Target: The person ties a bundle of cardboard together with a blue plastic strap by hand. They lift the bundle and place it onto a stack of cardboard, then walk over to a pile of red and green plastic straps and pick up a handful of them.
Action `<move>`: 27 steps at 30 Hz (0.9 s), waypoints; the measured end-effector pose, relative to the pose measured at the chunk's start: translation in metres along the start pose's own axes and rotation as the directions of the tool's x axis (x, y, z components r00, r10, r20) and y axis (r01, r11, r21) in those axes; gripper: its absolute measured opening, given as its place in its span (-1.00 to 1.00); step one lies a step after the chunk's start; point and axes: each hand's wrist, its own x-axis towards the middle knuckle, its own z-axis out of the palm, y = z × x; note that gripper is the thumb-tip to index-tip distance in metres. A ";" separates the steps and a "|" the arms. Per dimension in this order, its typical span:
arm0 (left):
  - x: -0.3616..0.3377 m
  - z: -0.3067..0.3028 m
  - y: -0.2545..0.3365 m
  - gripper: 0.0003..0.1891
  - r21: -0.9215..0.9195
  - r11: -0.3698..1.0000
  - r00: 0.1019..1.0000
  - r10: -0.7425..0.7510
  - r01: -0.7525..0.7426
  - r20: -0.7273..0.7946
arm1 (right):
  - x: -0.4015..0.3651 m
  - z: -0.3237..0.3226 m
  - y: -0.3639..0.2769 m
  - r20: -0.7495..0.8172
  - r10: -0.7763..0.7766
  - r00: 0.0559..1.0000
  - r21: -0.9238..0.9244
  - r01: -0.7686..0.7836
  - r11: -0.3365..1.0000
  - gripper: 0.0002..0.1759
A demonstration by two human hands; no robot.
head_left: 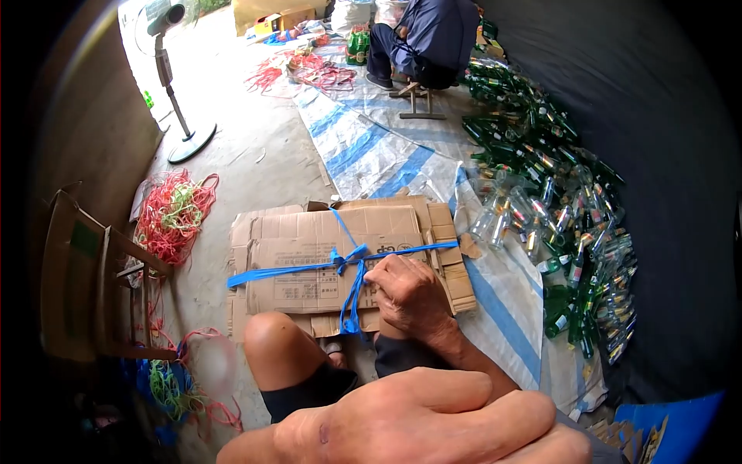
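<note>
A bundle of flattened cardboard boxes (309,232) lies on the floor in front of my knees. A flat blue plastic strap (286,272) crosses it both ways and is knotted near the middle, with loose ends hanging toward me. My right hand (406,292) is closed over the cardboard just right of the knot, its fingertips close to the strap; what they pinch, if anything, is hidden. My left hand (433,421) is raised very near the camera, its back toward me and its fingers bent together. Whatever lies inside that grip is out of sight.
Many glass bottles (533,209) are heaped along the right wall. A striped tarp (410,166) covers the floor ahead, where a person (433,39) sits on a stool. Tangled red straps (174,220), a wooden chair (104,278) and a standing fan (182,116) are at left.
</note>
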 end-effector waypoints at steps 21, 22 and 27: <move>-0.164 -0.109 -0.009 -0.85 0.660 0.249 0.386 -0.920 0.709 -0.067 | -0.003 0.001 0.004 -0.030 -0.039 0.999 -0.046 0.037 0.998 -0.77; -0.177 -0.115 -0.009 -0.86 0.650 0.218 0.366 -0.925 0.727 -0.099 | -0.003 0.002 0.006 -0.028 -0.046 0.999 -0.062 0.044 0.997 -0.79; -0.226 -0.119 -0.006 -0.87 0.581 0.150 0.287 -0.946 0.800 -0.149 | -0.005 0.006 0.008 -0.057 -0.061 0.997 -0.074 0.057 0.996 -0.85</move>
